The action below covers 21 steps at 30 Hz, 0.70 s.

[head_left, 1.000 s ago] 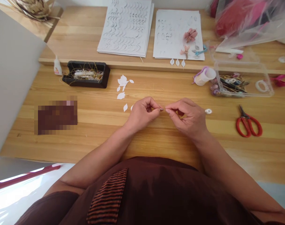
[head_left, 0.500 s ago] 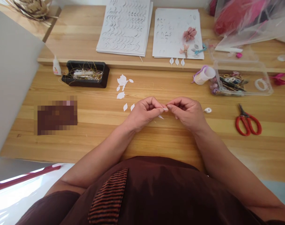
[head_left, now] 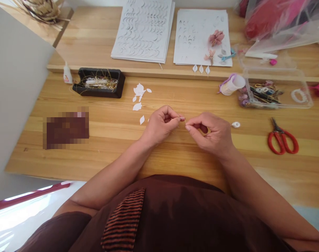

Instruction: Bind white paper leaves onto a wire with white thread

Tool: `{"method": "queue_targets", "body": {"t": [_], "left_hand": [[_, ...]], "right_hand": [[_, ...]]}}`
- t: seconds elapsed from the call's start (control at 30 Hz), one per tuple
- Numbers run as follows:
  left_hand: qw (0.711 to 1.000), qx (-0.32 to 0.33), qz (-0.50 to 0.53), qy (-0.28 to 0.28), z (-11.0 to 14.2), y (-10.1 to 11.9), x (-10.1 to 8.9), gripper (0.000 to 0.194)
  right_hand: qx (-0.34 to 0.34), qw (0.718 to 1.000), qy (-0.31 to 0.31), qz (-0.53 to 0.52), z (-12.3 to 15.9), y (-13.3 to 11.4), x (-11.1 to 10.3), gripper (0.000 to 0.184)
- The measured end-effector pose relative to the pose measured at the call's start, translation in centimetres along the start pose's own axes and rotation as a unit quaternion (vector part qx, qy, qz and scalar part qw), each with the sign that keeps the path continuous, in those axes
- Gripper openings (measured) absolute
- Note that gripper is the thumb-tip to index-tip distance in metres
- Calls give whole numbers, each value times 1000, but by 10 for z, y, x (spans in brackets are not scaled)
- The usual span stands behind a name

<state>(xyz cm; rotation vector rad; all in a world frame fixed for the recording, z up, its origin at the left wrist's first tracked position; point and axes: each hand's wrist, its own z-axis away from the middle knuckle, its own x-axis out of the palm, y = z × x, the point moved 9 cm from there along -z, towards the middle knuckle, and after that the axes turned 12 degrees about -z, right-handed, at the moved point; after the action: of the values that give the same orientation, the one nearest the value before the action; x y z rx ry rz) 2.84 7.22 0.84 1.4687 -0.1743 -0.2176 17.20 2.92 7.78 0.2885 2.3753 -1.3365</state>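
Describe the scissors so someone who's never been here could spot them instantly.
On the wooden desk, find the right hand. Farther right, below the clear plastic box in this view, lie the scissors. Unlike the small white round piece nearby, they have two red looped handles and dark blades.

Plain white on the thin held piece (head_left: 182, 118) and on the paper leaves (head_left: 139, 89), gold on the thread (head_left: 185, 121), pale yellow-brown with long grain lines on the worktop (head_left: 117, 122), black on the box (head_left: 119, 89). Bright red on the handles (head_left: 283, 141) of the scissors (head_left: 279, 131). Dark brown on the garment (head_left: 188, 210), with narrow orange and black stripes on the pocket (head_left: 124, 220).
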Motion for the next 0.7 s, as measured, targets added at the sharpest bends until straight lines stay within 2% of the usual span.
{"method": "queue_targets", "body": {"t": [0.17,0.3,0.43,0.6,0.7], "left_hand": [[998,13,-15,-56,3,2,11,19],[995,12,-24,-99,7,4,19,19],[991,8,10,-130,9,7,24,21],[994,-40,51,-93,6,1,18,26],[995,-59,64,-54,3,-3,12,25]], "right_hand": [[25,999,15,-18,-1,5,-7,7],[82,994,42,-58,0,18,-12,6],[143,981,56,-120,1,37,-10,7],[247,943,65,-211,6,64,1,14],[267,942,41,-198,9,64,6,16]]}}
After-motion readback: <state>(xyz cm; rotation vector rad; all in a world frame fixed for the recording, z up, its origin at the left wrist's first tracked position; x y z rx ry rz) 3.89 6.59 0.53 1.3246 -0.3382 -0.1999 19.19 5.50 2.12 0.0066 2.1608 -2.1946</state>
